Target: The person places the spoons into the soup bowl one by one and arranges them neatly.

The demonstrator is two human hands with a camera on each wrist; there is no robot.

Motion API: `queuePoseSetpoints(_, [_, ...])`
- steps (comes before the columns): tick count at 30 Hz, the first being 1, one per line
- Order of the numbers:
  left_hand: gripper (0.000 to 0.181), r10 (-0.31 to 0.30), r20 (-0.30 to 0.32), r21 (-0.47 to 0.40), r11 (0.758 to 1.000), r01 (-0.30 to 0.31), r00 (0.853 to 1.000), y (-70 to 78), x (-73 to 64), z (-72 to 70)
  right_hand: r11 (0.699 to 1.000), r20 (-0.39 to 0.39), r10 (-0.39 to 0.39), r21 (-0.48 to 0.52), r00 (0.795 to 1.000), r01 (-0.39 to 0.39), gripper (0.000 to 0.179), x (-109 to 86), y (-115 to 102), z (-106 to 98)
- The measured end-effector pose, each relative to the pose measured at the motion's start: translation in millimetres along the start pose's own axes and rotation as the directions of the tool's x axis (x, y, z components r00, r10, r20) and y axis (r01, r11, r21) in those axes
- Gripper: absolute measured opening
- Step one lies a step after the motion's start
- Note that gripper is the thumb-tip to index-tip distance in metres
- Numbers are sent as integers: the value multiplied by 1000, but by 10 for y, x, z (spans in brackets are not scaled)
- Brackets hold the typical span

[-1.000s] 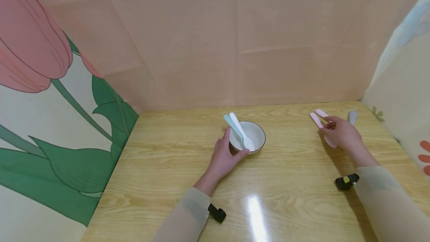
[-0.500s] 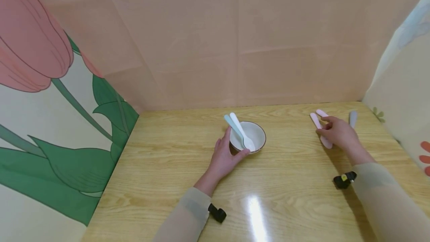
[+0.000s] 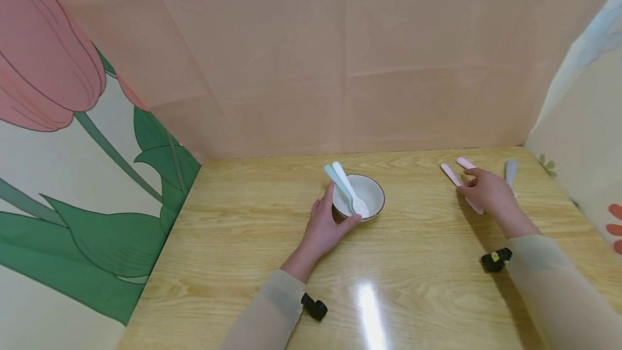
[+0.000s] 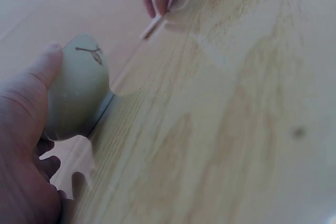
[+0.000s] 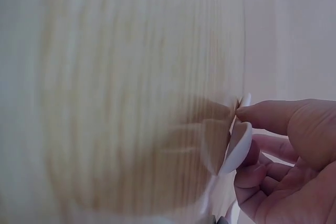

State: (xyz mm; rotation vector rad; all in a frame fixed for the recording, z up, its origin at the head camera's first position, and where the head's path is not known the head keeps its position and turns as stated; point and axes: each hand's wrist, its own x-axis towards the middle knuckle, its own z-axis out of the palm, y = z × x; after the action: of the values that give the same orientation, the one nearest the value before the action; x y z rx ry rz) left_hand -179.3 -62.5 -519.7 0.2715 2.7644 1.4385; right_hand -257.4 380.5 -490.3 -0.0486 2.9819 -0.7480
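A white bowl (image 3: 371, 192) with a dark rim stands mid-table; a small twig pattern marks its outside in the left wrist view. My left hand (image 3: 323, 231) holds it from the left, thumb at the near rim and fingers around the far side. A white spoon (image 3: 347, 185) and a light blue spoon (image 3: 335, 178) lean in the bowl, handles up to the left. At the right, my right hand (image 3: 489, 192) pinches a pink spoon (image 3: 450, 174) between thumb and fingers, low over the table. Its turned, scooped end (image 5: 239, 149) shows in the right wrist view.
A second pink spoon (image 3: 465, 162) lies just behind the right hand, partly hidden by it. A grey spoon (image 3: 510, 170) lies to its right. The wooden table (image 3: 233, 220) meets a pink backdrop (image 3: 272, 96) at the back.
The right hand has shifted slightly left, and the pink spoon in its fingers has turned onto its side, its handle end swinging left. Left hand and bowl stay put.
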Motion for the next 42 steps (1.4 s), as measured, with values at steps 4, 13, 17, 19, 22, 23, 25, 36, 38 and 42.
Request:
queuePoseSetpoints(4, [113, -7, 3, -1, 1000, 7, 1000, 8, -4, -6, 1000, 10, 15, -8, 1000, -15, 65, -5, -23, -7])
queuePoseSetpoints(13, [112, 1, 1, -4, 1000, -1, 1000, 9, -6, -5, 1000, -3, -12, -11, 1000, 12, 63, -41, -56, -24])
queuePoseSetpoints(17, [112, 9, -3, -9, 1000, -9, 1000, 15, -6, -5, 1000, 31, -1, 15, 1000, 1, 65, -51, -54, -31])
queuePoseSetpoints(19, [112, 9, -4, -8, 1000, -9, 1000, 21, -8, -7, 999, 47, 3, 31, 999, -5, 66, -50, -50, -29])
queuePoseSetpoints(22, [112, 6, -5, -8, 1000, -6, 1000, 27, -12, -9, 999, 54, 0, 54, 999, -3, 66, -44, -49, -16])
queuePoseSetpoints(23, [111, 6, -7, -11, 1000, -6, 1000, 26, -11, -7, 998, 51, -4, 58, 999, 1, 65, -41, -49, -10])
queuePoseSetpoints(25, [111, 1, -5, -12, 1000, -1, 1000, 28, -14, -7, 997, 43, -10, 72, 999, 7, 64, -41, -58, -1])
queuePoseSetpoints(36, [110, -4, -4, -17, 1000, 4, 1000, 16, -10, -1, 989, -28, -56, 135, 998, 59, 62, -69, -189, 42])
queuePoseSetpoints(38, [110, 0, -4, -17, 1000, 0, 1000, 19, -11, -4, 986, -44, -80, 145, 996, 86, 61, -85, -235, 41])
queuePoseSetpoints(42, [110, 19, -4, -2, 1000, -19, 1000, 16, 2, -8, 976, -49, -108, 184, 993, 115, 59, -115, -340, 41])
